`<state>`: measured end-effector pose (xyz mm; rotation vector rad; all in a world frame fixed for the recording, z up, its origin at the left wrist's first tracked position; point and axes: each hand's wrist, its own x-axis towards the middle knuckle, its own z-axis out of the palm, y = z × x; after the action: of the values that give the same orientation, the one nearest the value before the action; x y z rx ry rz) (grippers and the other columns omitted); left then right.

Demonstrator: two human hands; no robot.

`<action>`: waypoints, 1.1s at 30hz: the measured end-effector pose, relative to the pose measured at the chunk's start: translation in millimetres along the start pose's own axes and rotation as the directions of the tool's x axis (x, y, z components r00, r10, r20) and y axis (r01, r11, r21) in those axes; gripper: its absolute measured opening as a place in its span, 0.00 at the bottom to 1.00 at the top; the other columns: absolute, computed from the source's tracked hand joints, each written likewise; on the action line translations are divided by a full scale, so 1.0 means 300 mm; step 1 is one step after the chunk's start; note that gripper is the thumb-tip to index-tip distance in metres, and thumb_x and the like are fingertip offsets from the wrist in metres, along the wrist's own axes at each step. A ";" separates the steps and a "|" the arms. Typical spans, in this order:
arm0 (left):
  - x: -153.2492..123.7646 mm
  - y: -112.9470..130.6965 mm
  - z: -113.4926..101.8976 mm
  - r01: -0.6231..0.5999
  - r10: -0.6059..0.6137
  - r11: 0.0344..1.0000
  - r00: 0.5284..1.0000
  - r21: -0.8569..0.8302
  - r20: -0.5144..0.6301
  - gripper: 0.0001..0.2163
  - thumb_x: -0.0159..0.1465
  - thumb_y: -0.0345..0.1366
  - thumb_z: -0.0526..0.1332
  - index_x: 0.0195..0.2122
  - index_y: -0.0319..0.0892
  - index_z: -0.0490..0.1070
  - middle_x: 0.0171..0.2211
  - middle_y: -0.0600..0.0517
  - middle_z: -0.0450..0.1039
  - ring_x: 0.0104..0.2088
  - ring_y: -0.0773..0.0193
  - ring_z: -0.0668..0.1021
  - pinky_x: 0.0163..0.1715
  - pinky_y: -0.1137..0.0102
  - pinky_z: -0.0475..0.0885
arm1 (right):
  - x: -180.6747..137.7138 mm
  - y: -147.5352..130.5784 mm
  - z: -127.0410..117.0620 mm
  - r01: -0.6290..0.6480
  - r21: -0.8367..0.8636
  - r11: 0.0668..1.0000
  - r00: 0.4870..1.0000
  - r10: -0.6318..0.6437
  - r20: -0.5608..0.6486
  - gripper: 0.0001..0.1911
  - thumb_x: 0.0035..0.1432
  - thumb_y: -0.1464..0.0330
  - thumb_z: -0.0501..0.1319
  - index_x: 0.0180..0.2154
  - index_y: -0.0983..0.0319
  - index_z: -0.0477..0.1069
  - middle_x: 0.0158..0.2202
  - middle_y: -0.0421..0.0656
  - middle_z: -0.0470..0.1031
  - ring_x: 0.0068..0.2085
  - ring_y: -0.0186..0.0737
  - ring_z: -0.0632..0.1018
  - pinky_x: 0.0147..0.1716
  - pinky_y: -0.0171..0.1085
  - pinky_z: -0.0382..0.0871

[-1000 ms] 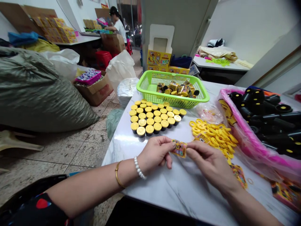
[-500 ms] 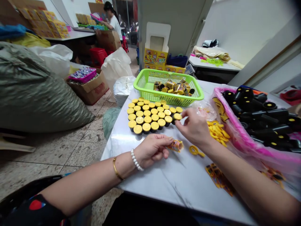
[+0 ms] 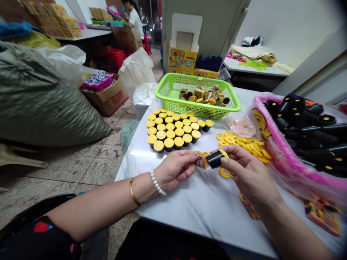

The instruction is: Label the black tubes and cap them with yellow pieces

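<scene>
My left hand (image 3: 176, 168) pinches a small orange printed sticker (image 3: 201, 160) over the white marble table (image 3: 195, 206). My right hand (image 3: 248, 175) holds a black tube with a yellow cap (image 3: 216, 159) on its side, its end touching the sticker. Just beyond my hands stand several black tubes with yellow caps (image 3: 173, 130) in neat rows. Loose yellow rings (image 3: 244, 144) lie to the right of them, one ring (image 3: 224, 173) right under my right fingers.
A green basket (image 3: 168, 94) holding labelled tubes sits at the back. A pink-lined bag of black tubes (image 3: 303, 133) lies at right. More stickers (image 3: 322, 213) lie near the front right edge. Sacks and boxes crowd the floor left; another person (image 3: 134, 18) works far back.
My right hand reached to the rows of capped tubes, took one, and brought it back against the sticker in my left hand.
</scene>
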<state>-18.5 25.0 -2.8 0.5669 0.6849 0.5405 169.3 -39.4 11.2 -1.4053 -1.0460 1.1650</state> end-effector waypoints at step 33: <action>-0.025 0.002 0.008 0.045 -0.043 0.991 0.999 0.125 -0.020 0.08 0.63 0.32 0.63 0.42 0.34 0.72 0.23 0.51 0.75 0.11 0.76 0.68 0.09 0.82 0.54 | -0.034 0.055 0.025 0.101 0.071 0.992 0.982 -0.088 -0.167 0.16 0.58 0.60 0.67 0.44 0.56 0.66 0.31 0.38 0.79 0.32 0.36 0.79 0.32 0.32 0.73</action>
<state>-21.8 20.2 2.4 0.6636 0.7499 0.4638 160.7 -50.4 -4.0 -1.3494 -0.9306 0.9940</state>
